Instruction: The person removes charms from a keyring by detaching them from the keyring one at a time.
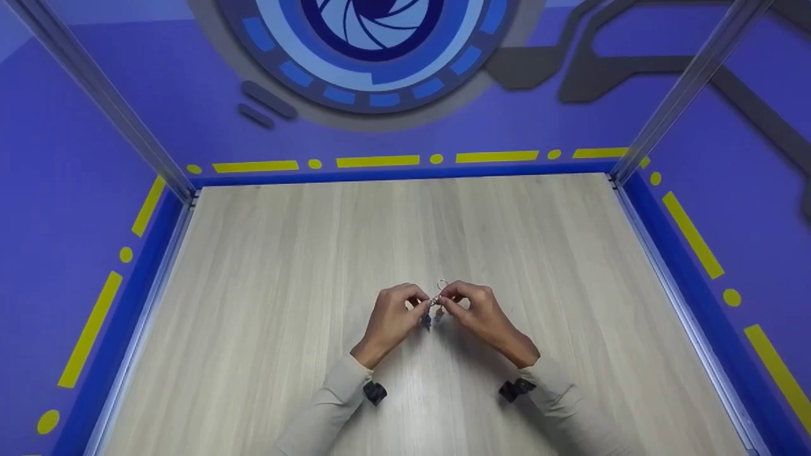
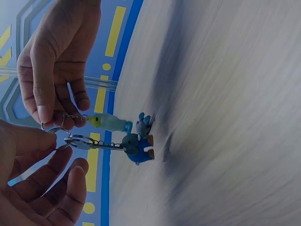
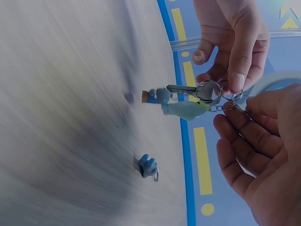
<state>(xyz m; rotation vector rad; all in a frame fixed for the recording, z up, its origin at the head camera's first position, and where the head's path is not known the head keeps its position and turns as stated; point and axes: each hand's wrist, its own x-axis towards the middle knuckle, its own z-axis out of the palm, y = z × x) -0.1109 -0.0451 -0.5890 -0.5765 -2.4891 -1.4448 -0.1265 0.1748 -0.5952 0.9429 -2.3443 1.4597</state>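
Note:
My left hand pinches a metal key ring between thumb and forefinger. From it hang a silver key and a blue-grey figure with orange feet. Close beside it, my right hand pinches another ring with a short chain and a pale green figure with a yellow-green head. Both rings meet at the fingertips; whether they are linked, I cannot tell. A small blue-grey keychain figure with its own ring is apart from the hands, seemingly on the table.
The light wood-grain tabletop lies beneath both hands. Blue panels with yellow marks stand at the back and sides, with metal posts at the corners. Dark wrist devices sit at both cuffs.

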